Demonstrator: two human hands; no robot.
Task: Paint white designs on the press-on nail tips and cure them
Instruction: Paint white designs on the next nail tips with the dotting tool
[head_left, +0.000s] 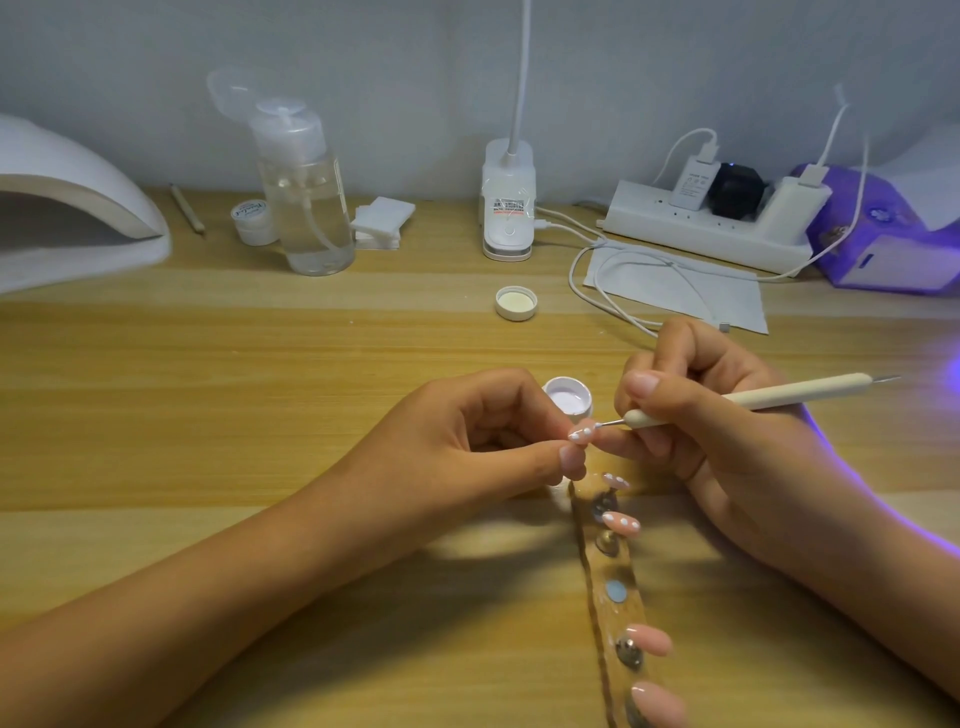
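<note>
My left hand (488, 436) pinches a small pink nail tip (581, 433) that carries three white dots. My right hand (696, 415) grips a cream dotting pen (753, 399) like a pencil, and its thin metal point touches the held tip. Just behind the fingers stands an open little pot of white gel (568, 398). Below the hands lies a wooden holder strip (621, 613) with metal studs. Two pink tips with white dots (622, 522) sit on its upper part. Two plain pink tips (649, 640) sit on its lower part.
A white curing lamp (67, 208) stands at the far left, and a purple lamp (883, 234) glows at the far right. Along the back are a clear pump bottle (306, 192), a small jar (253, 221), cotton pads (382, 221), a desk-lamp base (508, 202) and a power strip (711, 228). A loose lid (516, 303) lies mid-table.
</note>
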